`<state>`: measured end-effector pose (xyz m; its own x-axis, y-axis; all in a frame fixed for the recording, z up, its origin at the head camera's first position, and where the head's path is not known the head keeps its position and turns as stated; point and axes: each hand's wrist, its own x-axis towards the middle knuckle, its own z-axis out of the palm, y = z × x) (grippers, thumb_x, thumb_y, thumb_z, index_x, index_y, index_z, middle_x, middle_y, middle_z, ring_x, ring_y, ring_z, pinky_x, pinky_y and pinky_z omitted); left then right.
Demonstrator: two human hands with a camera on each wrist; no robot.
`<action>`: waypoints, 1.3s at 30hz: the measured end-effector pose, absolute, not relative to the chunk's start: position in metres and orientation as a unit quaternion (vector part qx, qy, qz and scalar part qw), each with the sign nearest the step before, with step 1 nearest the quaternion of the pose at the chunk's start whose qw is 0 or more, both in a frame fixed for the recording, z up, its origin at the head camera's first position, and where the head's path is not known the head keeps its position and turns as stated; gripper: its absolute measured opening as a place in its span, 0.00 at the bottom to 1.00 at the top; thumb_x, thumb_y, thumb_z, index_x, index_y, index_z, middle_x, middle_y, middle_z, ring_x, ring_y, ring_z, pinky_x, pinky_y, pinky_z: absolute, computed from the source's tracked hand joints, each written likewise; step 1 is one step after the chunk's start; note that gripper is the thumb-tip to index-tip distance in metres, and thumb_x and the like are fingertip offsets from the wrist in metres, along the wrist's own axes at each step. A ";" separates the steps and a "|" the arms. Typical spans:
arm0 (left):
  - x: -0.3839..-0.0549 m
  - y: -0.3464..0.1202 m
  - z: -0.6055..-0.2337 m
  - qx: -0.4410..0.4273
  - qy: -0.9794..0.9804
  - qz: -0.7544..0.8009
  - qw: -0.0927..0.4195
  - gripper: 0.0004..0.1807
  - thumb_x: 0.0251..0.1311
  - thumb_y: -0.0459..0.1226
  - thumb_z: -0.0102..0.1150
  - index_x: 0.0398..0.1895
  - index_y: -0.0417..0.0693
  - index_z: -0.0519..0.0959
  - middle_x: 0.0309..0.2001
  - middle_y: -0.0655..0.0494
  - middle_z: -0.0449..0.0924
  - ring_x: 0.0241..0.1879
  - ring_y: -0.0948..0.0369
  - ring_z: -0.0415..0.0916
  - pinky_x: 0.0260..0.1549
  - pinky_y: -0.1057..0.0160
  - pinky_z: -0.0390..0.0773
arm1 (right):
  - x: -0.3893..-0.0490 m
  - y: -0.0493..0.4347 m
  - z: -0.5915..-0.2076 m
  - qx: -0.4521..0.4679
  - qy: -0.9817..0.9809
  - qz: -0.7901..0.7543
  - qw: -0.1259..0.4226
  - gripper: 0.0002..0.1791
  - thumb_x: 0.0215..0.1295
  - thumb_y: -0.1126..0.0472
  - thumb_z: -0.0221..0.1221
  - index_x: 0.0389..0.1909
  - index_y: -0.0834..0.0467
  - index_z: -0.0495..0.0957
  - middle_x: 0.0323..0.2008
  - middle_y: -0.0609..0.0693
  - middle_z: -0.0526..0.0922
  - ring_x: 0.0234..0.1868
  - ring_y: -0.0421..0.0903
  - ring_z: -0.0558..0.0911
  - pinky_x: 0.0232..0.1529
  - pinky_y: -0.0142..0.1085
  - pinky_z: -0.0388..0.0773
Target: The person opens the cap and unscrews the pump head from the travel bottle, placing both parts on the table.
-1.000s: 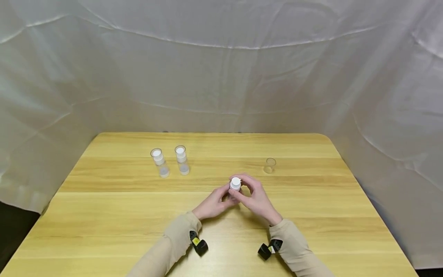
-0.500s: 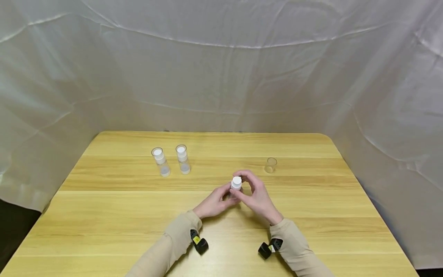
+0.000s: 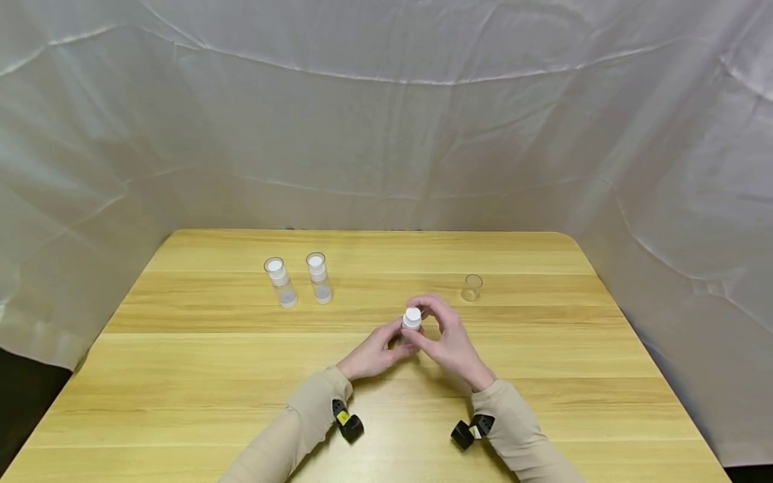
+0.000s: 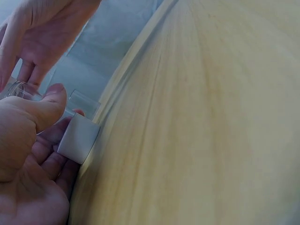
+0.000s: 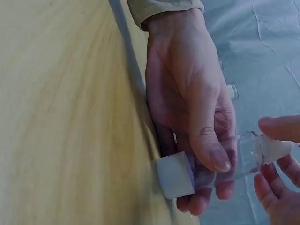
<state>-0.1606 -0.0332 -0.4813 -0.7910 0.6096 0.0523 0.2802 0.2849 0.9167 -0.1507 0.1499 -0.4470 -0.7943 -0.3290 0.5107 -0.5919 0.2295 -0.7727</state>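
Note:
In the head view, a small clear pump bottle with a white top stands upright between both hands. My left hand grips its clear body, the thumb lying along the side in the right wrist view. Below those fingers the bottle's white base shows, right by the tabletop. My right hand is at the upper end, thumb and fingers pinching around the white top, seen at the edge of the right wrist view. The hands hide much of the clear body. A clear cap sits on the table beyond the right hand.
Two similar bottles stand at the back left, the left one and the right one, each with a white top under a clear cap. The wooden table ends at a grey cloth hung behind and at the sides.
The fingers of my right hand have shifted slightly upward around the bottle's top. The left hand and the bottle stay nearly in place.

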 end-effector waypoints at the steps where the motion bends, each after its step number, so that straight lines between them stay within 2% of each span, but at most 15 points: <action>1: -0.161 -0.033 -0.481 0.282 0.787 0.526 0.157 0.24 0.71 0.40 0.58 0.67 0.43 0.71 0.67 0.45 0.76 0.70 0.49 0.70 0.74 0.44 0.65 | -0.151 0.151 -0.446 0.303 -0.769 0.551 0.114 0.25 0.54 0.77 0.68 0.54 0.68 0.75 0.48 0.63 0.80 0.49 0.34 0.77 0.55 0.27 0.78; 5: -0.160 -0.033 -0.482 0.278 0.790 0.524 0.157 0.27 0.71 0.40 0.58 0.71 0.44 0.68 0.67 0.43 0.75 0.69 0.48 0.70 0.73 0.44 0.66 | -0.151 0.156 -0.442 0.322 -0.739 0.586 0.086 0.25 0.55 0.82 0.63 0.56 0.73 0.73 0.53 0.72 0.78 0.57 0.31 0.77 0.65 0.25 0.74; 8: -0.161 -0.033 -0.481 0.281 0.785 0.528 0.160 0.26 0.71 0.39 0.58 0.70 0.44 0.69 0.65 0.44 0.77 0.67 0.48 0.73 0.71 0.45 0.69 | -0.152 0.160 -0.439 0.316 -0.721 0.611 0.089 0.26 0.56 0.83 0.60 0.58 0.76 0.70 0.54 0.77 0.76 0.60 0.30 0.77 0.68 0.25 0.72; 13: -0.163 -0.033 -0.482 0.295 0.776 0.534 0.160 0.22 0.71 0.38 0.57 0.65 0.40 0.72 0.61 0.44 0.80 0.63 0.50 0.76 0.69 0.49 0.72 | -0.157 0.162 -0.438 0.239 -0.713 0.650 0.104 0.29 0.60 0.82 0.58 0.63 0.78 0.66 0.58 0.79 0.73 0.58 0.29 0.79 0.65 0.24 0.74; 17: -0.163 -0.032 -0.483 0.295 0.774 0.537 0.163 0.22 0.71 0.38 0.57 0.65 0.39 0.71 0.59 0.44 0.81 0.62 0.50 0.76 0.68 0.52 0.73 | -0.168 0.164 -0.443 0.143 -0.721 0.672 0.089 0.29 0.62 0.81 0.57 0.66 0.78 0.64 0.61 0.79 0.71 0.52 0.28 0.79 0.60 0.20 0.76; 19: -0.163 -0.032 -0.483 0.294 0.771 0.539 0.167 0.22 0.71 0.37 0.57 0.65 0.38 0.71 0.59 0.44 0.81 0.62 0.50 0.76 0.68 0.52 0.73 | -0.175 0.165 -0.447 0.100 -0.737 0.664 0.078 0.29 0.63 0.80 0.57 0.66 0.77 0.64 0.60 0.77 0.72 0.49 0.31 0.80 0.55 0.18 0.78; 23: -0.163 -0.031 -0.483 0.288 0.773 0.538 0.173 0.22 0.70 0.37 0.58 0.65 0.39 0.72 0.60 0.45 0.80 0.63 0.50 0.76 0.69 0.51 0.72 | -0.189 0.167 -0.454 0.054 -0.795 0.602 0.053 0.28 0.66 0.75 0.59 0.66 0.76 0.65 0.56 0.75 0.77 0.50 0.50 0.84 0.51 0.19 0.80; 26: -0.163 -0.031 -0.483 0.283 0.775 0.536 0.177 0.22 0.71 0.37 0.57 0.65 0.40 0.71 0.60 0.46 0.80 0.63 0.51 0.76 0.69 0.50 0.72 | -0.197 0.169 -0.459 0.040 -0.837 0.546 0.026 0.27 0.68 0.70 0.59 0.66 0.75 0.66 0.53 0.73 0.80 0.52 0.60 0.83 0.53 0.30 0.84; 30: -0.163 -0.031 -0.484 0.284 0.776 0.535 0.178 0.22 0.71 0.37 0.57 0.65 0.40 0.71 0.61 0.46 0.80 0.64 0.51 0.75 0.70 0.50 0.71 | -0.206 0.170 -0.463 0.034 -0.872 0.488 0.007 0.25 0.69 0.66 0.61 0.64 0.72 0.70 0.48 0.69 0.83 0.47 0.57 0.84 0.52 0.43 0.85; 34: -0.163 -0.031 -0.484 0.288 0.773 0.536 0.177 0.22 0.71 0.37 0.57 0.65 0.40 0.71 0.60 0.46 0.80 0.64 0.51 0.75 0.70 0.49 0.71 | -0.215 0.172 -0.468 0.051 -0.895 0.443 0.004 0.18 0.69 0.63 0.61 0.55 0.70 0.76 0.40 0.64 0.84 0.39 0.51 0.81 0.42 0.37 0.82; 39: -0.163 -0.032 -0.484 0.289 0.773 0.537 0.172 0.21 0.71 0.38 0.57 0.64 0.41 0.72 0.59 0.47 0.81 0.63 0.51 0.76 0.69 0.50 0.71 | -0.229 0.174 -0.470 0.085 -0.914 0.397 -0.006 0.11 0.71 0.60 0.59 0.41 0.67 0.80 0.30 0.57 0.79 0.31 0.45 0.74 0.33 0.31 0.71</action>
<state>-0.1634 -0.0318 -0.4838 -0.7733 0.6324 0.0448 0.2627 0.2554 0.9305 -0.2287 0.1740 -0.4700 -0.9856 -0.1592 0.0561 -0.1496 0.6699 -0.7272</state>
